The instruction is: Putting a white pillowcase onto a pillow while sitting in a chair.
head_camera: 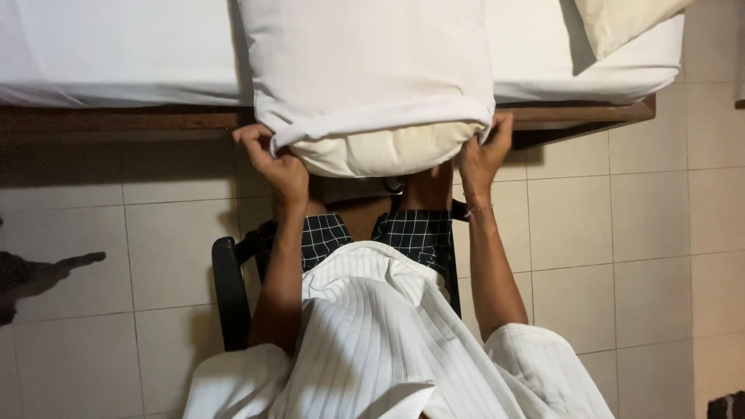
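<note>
Both hands are clamped on the open hem of the white cotton pillowcase (365, 70): left hand (273, 159) pinches the rolled edge at its left corner, right hand (483, 151) grips the right corner, fingers curled tight over the fabric. The case lies on the white-sheeted mattress (116, 54) with its mouth hanging past the dark wooden bed frame (116, 120), toward the seated person's knees. Contents: a cream, rounded fabric pillow (372, 151), mostly inside, its near end bulging out of the mouth under the rolled hem. Risks, as I judge them: the hem is bunched in a thick roll, so a fingertip pinch could slip off one corner and the case would skew; with the exposed end unsupported over the gap, the pillow could slide out and drop onto the beige floor tiles (621, 233); uneven pull could twist the pillow inside. A second cream pillow (621, 19) sits at the far right of the bed, well apart. The black chair (230, 295) is under the person.
</note>
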